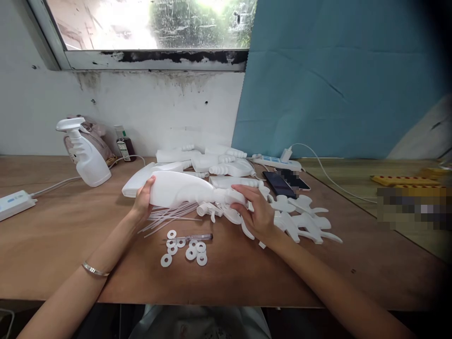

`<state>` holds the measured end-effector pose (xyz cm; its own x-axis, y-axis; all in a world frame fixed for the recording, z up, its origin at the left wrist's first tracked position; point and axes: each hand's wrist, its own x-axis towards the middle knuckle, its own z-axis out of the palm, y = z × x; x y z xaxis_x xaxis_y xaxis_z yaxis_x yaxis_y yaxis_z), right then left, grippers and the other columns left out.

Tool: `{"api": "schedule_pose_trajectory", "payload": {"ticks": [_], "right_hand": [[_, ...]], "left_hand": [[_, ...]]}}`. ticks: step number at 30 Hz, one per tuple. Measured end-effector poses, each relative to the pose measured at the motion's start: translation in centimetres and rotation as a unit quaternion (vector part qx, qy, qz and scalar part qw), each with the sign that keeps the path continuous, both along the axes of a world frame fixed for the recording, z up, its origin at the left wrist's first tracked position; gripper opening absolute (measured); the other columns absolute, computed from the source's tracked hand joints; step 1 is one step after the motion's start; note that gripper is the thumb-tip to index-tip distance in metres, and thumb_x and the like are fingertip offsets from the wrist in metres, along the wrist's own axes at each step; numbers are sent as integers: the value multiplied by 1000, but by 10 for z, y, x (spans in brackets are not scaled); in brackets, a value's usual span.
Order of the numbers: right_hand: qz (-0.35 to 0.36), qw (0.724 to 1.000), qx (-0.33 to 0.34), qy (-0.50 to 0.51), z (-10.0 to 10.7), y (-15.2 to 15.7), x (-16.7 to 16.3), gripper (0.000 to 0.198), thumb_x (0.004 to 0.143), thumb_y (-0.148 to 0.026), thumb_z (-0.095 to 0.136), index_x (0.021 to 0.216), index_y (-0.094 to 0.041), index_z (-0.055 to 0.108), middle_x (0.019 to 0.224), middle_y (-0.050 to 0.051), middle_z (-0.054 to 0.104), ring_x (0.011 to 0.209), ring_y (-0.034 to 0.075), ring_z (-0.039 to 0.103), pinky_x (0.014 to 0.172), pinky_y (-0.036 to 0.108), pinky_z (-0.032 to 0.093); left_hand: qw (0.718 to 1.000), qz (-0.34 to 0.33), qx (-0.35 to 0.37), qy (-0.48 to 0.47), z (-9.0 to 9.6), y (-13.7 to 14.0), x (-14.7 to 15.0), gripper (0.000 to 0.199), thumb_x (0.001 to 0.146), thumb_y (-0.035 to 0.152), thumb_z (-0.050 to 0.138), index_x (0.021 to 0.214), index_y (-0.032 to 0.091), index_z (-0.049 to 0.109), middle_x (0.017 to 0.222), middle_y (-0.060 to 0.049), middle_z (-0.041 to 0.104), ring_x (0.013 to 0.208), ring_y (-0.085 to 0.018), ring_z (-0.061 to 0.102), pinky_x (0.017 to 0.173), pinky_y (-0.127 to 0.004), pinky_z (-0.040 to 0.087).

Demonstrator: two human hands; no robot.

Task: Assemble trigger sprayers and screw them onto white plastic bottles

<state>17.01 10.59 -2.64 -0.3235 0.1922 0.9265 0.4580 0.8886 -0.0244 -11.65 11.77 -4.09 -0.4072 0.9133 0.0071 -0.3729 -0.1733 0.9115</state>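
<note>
A white spray bottle (pixel 180 187) lies sideways in the air over the table, its neck pointing right. My left hand (pixel 143 200) grips its base end. At the neck, my right hand (pixel 257 209) has thumb and fingers closed round a white end piece; whether that piece is screwed on cannot be made out. Beneath the bottle lie white trigger spray heads (pixel 210 210) and a bunch of thin white tubes (pixel 169 215). Nearer me are several white ring washers (pixel 191 253) and a screwdriver (pixel 194 237) with a clear handle.
White bottles (pixel 226 165) lie piled behind, with more trigger parts (pixel 303 220) to the right. An upright spray bottle (pixel 90 160) and a dark bottle (pixel 125 147) stand back left. Two phones (pixel 278 183) and a power strip (pixel 277 162) lie back right; another strip (pixel 16 203) sits left.
</note>
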Motion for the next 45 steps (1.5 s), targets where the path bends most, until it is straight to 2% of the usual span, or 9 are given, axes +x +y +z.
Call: {"api": "schedule_pose_trajectory", "payload": {"ticks": [6, 15, 21, 27, 31, 34, 37, 42, 45], "right_hand": [[27, 999, 1, -30, 6, -6, -3, 45, 77, -15, 59, 118, -20, 42, 100, 9, 62, 93, 18, 60, 73, 28, 52], [56, 997, -48, -3, -6, -12, -13, 47, 72, -13, 61, 113, -22, 41, 94, 7, 63, 87, 18, 61, 69, 31, 51], [35, 983, -180, 33, -16, -29, -22, 27, 71, -27, 64, 95, -21, 52, 81, 3, 62, 68, 16, 59, 58, 26, 47], [24, 925, -368, 87, -26, -36, -30, 25, 67, -34, 66, 82, -19, 52, 75, 1, 60, 64, 14, 55, 57, 25, 44], [29, 892, -437, 113, -27, -35, -31, 26, 67, -36, 66, 80, -19, 52, 70, -1, 59, 61, 13, 52, 54, 24, 42], [62, 858, -493, 130, -29, -35, -33, 25, 68, -37, 65, 80, -19, 53, 67, -1, 60, 59, 14, 53, 53, 25, 43], [123, 808, -557, 149, -30, -35, -34, 24, 71, -38, 62, 81, -19, 52, 69, 1, 65, 63, 17, 59, 57, 27, 46], [162, 771, -586, 190, -28, -36, -35, 26, 71, -40, 63, 82, -19, 53, 70, 3, 67, 65, 19, 64, 55, 28, 49], [190, 742, -611, 199, -26, -38, -36, 27, 69, -40, 65, 81, -19, 53, 72, 2, 67, 65, 19, 65, 54, 26, 50]], "left_hand": [[1000, -9, -7, -5, 4, -6, -2, 29, 71, 35, 60, 89, 12, 60, 73, -4, 66, 53, -13, 60, 46, -19, 49], [999, -25, -41, 8, -2, -7, 2, 30, 69, 37, 61, 86, 12, 62, 71, -5, 66, 53, -15, 60, 44, -22, 49], [1000, -7, 8, 17, -2, -8, -4, 38, 63, 42, 65, 86, 12, 60, 65, -2, 63, 54, -15, 59, 45, -20, 46], [998, -3, 65, -4, 6, -12, -5, 42, 63, 42, 65, 94, 14, 58, 76, -3, 64, 64, -14, 60, 58, -22, 49], [992, -23, 108, -57, 13, -13, -4, 48, 64, 52, 63, 95, 16, 58, 87, -5, 65, 80, -19, 60, 69, -27, 50], [984, -42, 115, -127, 15, -11, -9, 44, 71, 58, 54, 87, 17, 59, 87, -4, 66, 89, -21, 59, 74, -30, 51], [979, -45, 111, -165, 13, -9, -16, 28, 75, 45, 55, 78, 18, 59, 84, -3, 66, 92, -21, 59, 77, -31, 50], [977, -108, 104, -151, 10, -13, -23, 18, 62, 30, 67, 75, 18, 61, 102, -8, 63, 99, -32, 56, 81, -48, 47], [973, -132, 116, -153, 13, -16, -23, 15, 62, 30, 68, 70, 20, 61, 103, -6, 62, 100, -30, 55, 84, -50, 45]]}}
